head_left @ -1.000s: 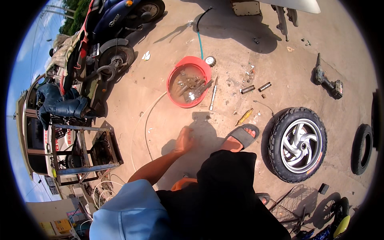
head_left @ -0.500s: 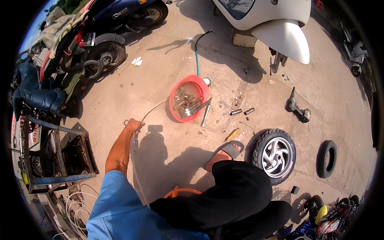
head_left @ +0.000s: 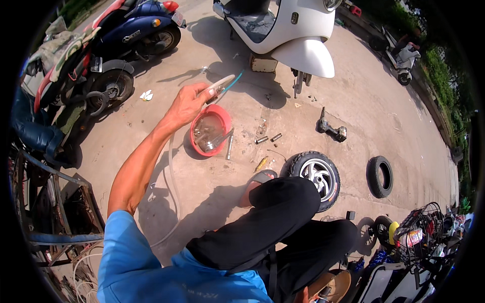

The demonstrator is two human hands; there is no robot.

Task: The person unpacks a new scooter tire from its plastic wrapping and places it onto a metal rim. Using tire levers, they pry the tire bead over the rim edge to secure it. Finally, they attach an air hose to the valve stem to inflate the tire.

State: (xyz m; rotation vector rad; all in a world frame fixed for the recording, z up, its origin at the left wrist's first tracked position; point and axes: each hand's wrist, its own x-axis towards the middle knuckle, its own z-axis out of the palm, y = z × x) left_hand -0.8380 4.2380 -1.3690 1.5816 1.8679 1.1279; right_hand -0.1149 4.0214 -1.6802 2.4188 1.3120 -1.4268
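My left hand (head_left: 192, 105) is stretched out above the far side of a red basin (head_left: 226, 117), closed around a pale air hose (head_left: 179, 202). A short teal hose (head_left: 234, 83) sticks out past its fingers. The hose trails from the hand back toward my lap. Murky water and several metal sockets fill the basin. At the lower edge only a sliver of my right hand or wrist (head_left: 303, 296) shows, beside a tan container (head_left: 337, 288) with items in it; its fingers are hidden.
A wheel with tyre (head_left: 318, 178), a loose tyre (head_left: 379, 177), a cordless impact wrench (head_left: 331, 127) and several sockets (head_left: 261, 140) lie to the right. A white scooter (head_left: 303, 55) stands ahead, parked scooters (head_left: 136, 40) at far left, a rusty metal frame (head_left: 65, 236) near left.
My left hand has moved forward and right from beside the basin, lifting the pale hose. The teal hose is now up at the hand. A bit of my right hand or wrist now shows.
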